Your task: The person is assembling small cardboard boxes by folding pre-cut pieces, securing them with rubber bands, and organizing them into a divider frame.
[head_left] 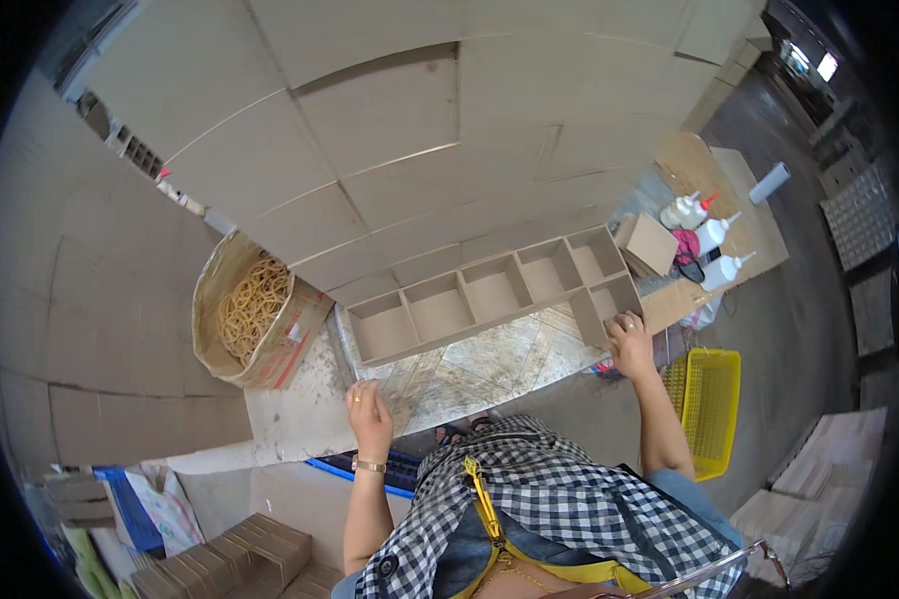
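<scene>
An L-shaped divided tray (438,346) of brown fibreboard lies on the worn, stained worktable (449,384). Several open compartments run along its length, and one more juts toward me at its right end. My right hand (629,344) grips the outer corner of that jutting compartment, fingers bent over its wall. Below the tray's left end, my left hand (369,407) rests at the table's near edge, apart from the tray. Its fingers point away from me, with nothing visible in them.
Left of the tray stands a carton (285,344) of rubber bands (253,309). At right are square board pieces (649,245), white squeeze bottles (726,271) and a pink item (685,246). Stacked cardboard (390,130) rises behind the table. A yellow basket (711,414) sits on the floor.
</scene>
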Tool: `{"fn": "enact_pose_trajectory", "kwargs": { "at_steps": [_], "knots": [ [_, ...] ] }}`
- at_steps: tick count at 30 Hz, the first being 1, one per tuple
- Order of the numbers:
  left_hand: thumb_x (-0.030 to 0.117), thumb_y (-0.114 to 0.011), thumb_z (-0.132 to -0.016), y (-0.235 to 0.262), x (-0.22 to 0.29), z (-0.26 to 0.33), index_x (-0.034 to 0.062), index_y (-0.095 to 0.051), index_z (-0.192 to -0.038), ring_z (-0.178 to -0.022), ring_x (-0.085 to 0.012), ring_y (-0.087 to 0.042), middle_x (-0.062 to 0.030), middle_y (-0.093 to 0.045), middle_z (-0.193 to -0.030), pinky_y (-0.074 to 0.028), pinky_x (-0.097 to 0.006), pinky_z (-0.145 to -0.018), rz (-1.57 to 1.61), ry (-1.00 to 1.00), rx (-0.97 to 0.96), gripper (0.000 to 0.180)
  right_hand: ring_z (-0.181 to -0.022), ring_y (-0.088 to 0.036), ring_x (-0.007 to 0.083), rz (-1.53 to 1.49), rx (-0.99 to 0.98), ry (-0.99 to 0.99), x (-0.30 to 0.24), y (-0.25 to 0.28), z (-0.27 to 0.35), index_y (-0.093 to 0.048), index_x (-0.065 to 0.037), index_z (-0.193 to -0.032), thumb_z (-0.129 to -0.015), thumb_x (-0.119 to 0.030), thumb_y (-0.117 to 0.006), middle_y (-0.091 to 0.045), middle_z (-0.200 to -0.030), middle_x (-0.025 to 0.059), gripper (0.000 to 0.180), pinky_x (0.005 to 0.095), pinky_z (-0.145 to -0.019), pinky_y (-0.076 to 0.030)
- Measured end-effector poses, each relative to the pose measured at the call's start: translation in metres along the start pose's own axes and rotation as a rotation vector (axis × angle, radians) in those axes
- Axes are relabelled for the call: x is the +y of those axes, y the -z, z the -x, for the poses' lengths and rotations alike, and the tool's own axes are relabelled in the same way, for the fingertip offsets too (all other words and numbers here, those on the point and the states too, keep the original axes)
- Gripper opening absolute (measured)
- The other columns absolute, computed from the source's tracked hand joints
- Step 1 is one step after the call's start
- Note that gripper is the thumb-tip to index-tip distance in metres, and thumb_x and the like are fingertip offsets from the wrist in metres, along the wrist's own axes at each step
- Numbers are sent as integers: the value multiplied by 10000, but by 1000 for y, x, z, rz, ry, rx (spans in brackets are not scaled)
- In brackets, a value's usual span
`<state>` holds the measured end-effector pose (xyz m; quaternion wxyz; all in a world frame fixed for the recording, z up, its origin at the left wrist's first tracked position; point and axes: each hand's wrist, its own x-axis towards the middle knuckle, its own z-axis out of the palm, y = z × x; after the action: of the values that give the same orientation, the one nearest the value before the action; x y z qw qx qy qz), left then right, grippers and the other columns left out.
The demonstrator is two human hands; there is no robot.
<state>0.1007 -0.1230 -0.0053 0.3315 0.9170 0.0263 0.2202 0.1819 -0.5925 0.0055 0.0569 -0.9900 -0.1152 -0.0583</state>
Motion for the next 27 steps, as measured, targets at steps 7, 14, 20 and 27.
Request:
{"fn": "enact_pose_trajectory", "kwargs": {
  "at_steps": [7,14,20,27],
  "knots": [
    [-18,-532,-756,25,-13,48,-1,-545,-1114,-1025,-391,-523,-215,-575,-1053,-398,-461,-927,-79,95,-6,358,-1268,-349,377,-254,2,389,-132,9,-25,-483,-60,-1228,-685,-120,-622,-455,-1261,190,564,595,-1082,-142],
    [-8,-575,-775,177,-18,108,14,-559,-1064,-1065,-350,-509,-179,-556,-1079,-416,-421,-926,-463,241,340,291,-1103,-478,379,-524,-422,1072,-258,-53,-55,-549,-60,-1150,-732,-88,-637,-540,-1113,188,428,495,-994,-328],
    [39,-587,-754,412,32,224,33,-490,-1219,-1200,-351,-413,-194,-469,-1254,-324,-454,-1014,-1359,586,784,475,-929,-560,378,-402,-667,1239,-338,-45,-62,-587,-30,-1058,-758,-105,-629,-608,-968,193,311,458,-853,-422],
    [49,-636,-743,538,2,285,69,-456,-1256,-1215,-348,-412,-190,-443,-1298,-354,-432,-1013,-1343,898,697,543,-766,-600,365,-370,-659,1635,-453,-53,-44,-619,-66,-979,-772,-186,-651,-633,-817,164,241,445,-704,-470]
  ]
}}
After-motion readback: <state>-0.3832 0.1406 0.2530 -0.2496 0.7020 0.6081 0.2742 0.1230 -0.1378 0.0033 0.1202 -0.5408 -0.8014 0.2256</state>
